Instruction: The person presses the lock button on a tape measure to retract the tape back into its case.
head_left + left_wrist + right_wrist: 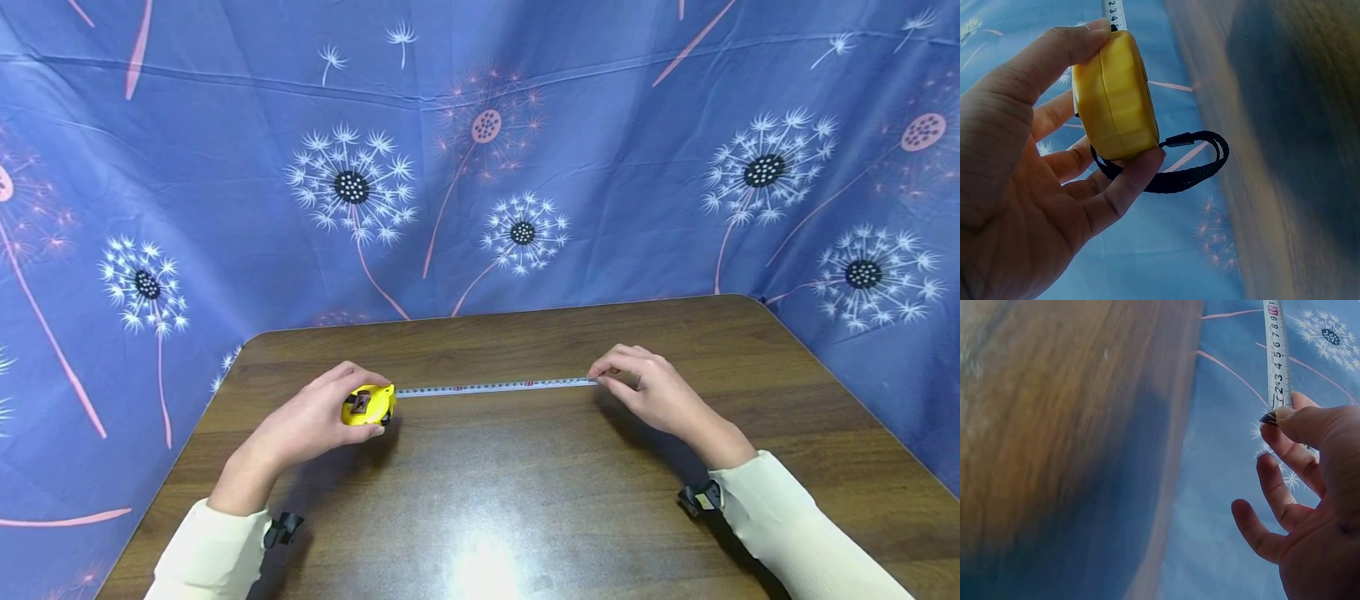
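Observation:
A yellow tape measure (370, 405) sits in the grip of my left hand (318, 417), thumb on one edge and fingers round the other in the left wrist view. Its black wrist strap (1188, 180) loops below the yellow case (1116, 100). From the case the white blade (495, 387) runs out straight to the right, above the table. My right hand (660, 396) pinches the blade's end between thumb and forefinger. In the right wrist view the dark end hook (1269, 418) shows at the fingertips, beside the low numbers; the other fingers are loosely bent.
Below both hands lies a brown wooden table (480, 467) with a glossy glare near its front. A blue cloth (600, 108) with dandelion prints hangs behind it and along the sides. A black strap device is on the left wrist (282, 530) and on the right wrist (701, 498).

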{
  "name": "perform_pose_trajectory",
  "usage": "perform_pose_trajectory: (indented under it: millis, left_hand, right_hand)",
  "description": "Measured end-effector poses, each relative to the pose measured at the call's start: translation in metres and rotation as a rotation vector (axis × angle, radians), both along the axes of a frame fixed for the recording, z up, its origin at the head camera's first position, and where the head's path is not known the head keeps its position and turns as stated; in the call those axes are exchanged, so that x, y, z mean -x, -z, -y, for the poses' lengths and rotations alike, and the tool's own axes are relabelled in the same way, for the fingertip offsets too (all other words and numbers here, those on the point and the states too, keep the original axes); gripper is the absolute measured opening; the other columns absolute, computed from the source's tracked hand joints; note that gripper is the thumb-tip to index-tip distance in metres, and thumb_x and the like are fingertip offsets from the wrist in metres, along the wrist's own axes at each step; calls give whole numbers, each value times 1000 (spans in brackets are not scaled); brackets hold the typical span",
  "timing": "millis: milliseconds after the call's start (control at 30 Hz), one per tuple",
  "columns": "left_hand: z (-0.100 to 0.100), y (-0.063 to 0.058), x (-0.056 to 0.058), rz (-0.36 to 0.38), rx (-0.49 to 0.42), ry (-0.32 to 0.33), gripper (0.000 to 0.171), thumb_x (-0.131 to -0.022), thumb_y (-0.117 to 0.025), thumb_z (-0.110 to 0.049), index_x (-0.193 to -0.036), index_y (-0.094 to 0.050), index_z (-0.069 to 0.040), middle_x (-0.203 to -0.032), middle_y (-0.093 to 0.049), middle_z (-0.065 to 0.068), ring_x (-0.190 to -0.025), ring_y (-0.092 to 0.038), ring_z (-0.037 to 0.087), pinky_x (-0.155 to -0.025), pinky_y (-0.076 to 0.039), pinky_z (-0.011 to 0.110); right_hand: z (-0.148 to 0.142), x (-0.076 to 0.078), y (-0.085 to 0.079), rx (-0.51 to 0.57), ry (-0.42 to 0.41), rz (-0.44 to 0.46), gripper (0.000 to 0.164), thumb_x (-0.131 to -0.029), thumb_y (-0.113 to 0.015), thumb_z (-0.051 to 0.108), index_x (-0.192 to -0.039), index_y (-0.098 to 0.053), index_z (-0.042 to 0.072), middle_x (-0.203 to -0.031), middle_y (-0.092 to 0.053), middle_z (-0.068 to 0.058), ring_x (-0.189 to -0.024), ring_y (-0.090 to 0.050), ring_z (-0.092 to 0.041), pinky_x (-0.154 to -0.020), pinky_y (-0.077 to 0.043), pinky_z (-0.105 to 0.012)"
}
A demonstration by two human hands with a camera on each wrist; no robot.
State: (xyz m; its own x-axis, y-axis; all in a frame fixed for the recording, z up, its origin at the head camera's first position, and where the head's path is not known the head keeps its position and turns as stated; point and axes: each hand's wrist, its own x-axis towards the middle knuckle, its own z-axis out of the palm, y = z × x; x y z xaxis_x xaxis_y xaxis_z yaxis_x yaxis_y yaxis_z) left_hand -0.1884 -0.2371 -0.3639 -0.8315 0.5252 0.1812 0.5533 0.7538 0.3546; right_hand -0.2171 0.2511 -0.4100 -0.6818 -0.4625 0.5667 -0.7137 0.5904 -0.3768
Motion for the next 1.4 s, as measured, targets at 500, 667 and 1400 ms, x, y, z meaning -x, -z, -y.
perform_pose_trajectory:
  millis: [500,667,1400]
  left_hand:
    - [-3,0,2,-4,-9,4,52,-82,-88,-28,-129,-68,-17,-115,-61,-4,-100,-56,12,-88,-50,41]
    - [-5,0,3,-9,-14,7,53,-81,-89,-27,-128,-68,-17,-115,-61,-4,-99,-56,12,-88,-50,40]
    - [-14,1,6,-7,-19,1,55,-79,-89,-31,-128,-68,-16,-118,-61,-2,-103,-57,15,-90,-49,41]
  right_hand:
    - [5,3,-1,26,-11,-12,32,-85,-76,-12,-98,-75,18,-97,-70,11,-89,-64,-10,-74,-51,-36]
    - [6,4,-1,33,-9,-8,33,-85,-76,-11,-98,-75,19,-97,-69,12,-90,-63,-10,-75,-50,-32]
    - [13,2,-2,3,54,18,27,-88,-77,-5,-99,-74,19,-98,-69,12,-92,-64,-10,-77,-54,-41]
